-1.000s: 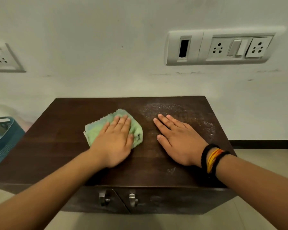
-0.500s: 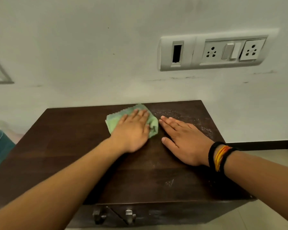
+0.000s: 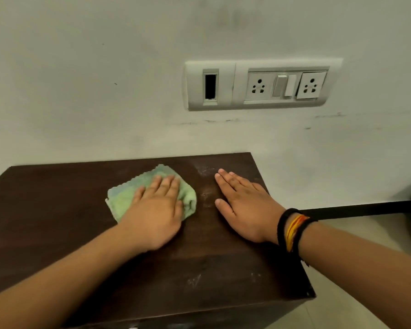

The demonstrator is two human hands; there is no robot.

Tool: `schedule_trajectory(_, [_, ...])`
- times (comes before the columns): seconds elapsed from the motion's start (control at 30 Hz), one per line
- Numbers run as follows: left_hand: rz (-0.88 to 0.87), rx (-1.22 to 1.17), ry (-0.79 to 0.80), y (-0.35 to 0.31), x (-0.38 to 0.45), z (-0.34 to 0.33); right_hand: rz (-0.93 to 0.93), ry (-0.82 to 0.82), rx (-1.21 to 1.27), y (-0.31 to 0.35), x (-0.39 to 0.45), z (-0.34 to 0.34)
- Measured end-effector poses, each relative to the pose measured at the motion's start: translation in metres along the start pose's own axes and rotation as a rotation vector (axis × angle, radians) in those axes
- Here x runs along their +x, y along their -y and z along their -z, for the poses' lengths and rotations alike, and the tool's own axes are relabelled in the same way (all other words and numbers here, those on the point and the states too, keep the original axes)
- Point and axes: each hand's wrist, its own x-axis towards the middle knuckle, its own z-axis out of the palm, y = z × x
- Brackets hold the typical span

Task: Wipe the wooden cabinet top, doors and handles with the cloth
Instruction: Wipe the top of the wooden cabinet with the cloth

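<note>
A dark wooden cabinet top (image 3: pixel 45 210) fills the lower part of the view. A green cloth (image 3: pixel 128 195) lies on it near the back middle. My left hand (image 3: pixel 156 212) presses flat on the cloth with straight fingers. My right hand (image 3: pixel 244 207) rests flat on the bare wood just right of the cloth, fingers straight, with black and orange bands on the wrist. Pale dust marks show on the wood between and behind the hands. The doors and handles are below the frame's edge, hidden.
A white wall rises right behind the cabinet, with a socket and switch panel (image 3: pixel 259 85) above the back right corner. A pale floor (image 3: pixel 365 233) and a dark skirting strip (image 3: pixel 365 208) lie to the right of the cabinet.
My left hand has slid the cloth back toward me and a little left from the rear edge. The view has tilted up, so the handles dropped out of sight. The right hand stays put.
</note>
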Motion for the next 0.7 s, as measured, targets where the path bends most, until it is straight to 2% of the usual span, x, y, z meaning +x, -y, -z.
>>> schedule_trajectory(0.1, [-0.228, -0.024, -0.014, -0.037, 0.026, 0.003, -0.016, -0.013, -0.011, -0.007, -0.001, 0.000])
schedule_trajectory(0.13, [-0.224, -0.034, -0.015, -0.037, 0.045, 0.007, -0.024, -0.016, -0.015, -0.009, -0.002, 0.000])
schedule_trajectory(0.2, [-0.086, -0.028, -0.021, -0.021, 0.062, 0.011, -0.044, -0.007, -0.015, -0.015, -0.005, 0.002])
schedule_trajectory(0.27, [0.020, -0.016, -0.009, -0.013, 0.037, 0.003, -0.062, 0.000, -0.010, -0.019, -0.009, 0.003])
schedule_trajectory(0.3, [0.005, -0.012, 0.000, -0.022, 0.019, -0.001, -0.070, -0.005, -0.008, -0.022, -0.011, 0.003])
schedule_trajectory(0.37, [-0.159, -0.017, 0.002, -0.053, 0.008, -0.002, -0.085, -0.014, 0.000, -0.026, -0.013, 0.003])
schedule_trajectory(0.43, [-0.278, -0.035, 0.005, -0.075, 0.038, 0.001, -0.103, -0.019, 0.003, -0.030, -0.014, 0.004])
schedule_trajectory(0.47, [-0.270, -0.045, 0.004, -0.076, 0.058, 0.005, -0.121, -0.028, 0.008, -0.034, -0.014, 0.004])
schedule_trajectory(0.53, [-0.136, -0.041, 0.016, -0.062, 0.077, 0.010, -0.137, -0.030, 0.009, -0.040, -0.017, 0.006])
schedule_trajectory(0.6, [-0.030, -0.016, 0.006, -0.047, 0.055, 0.003, -0.124, -0.020, 0.007, -0.042, -0.018, 0.005])
schedule_trajectory(0.63, [-0.042, -0.002, -0.007, -0.049, 0.038, 0.000, -0.120, -0.025, 0.017, -0.044, -0.020, 0.004])
schedule_trajectory(0.7, [-0.185, 0.019, -0.009, -0.070, 0.027, -0.002, -0.128, -0.038, 0.061, -0.048, -0.021, 0.004])
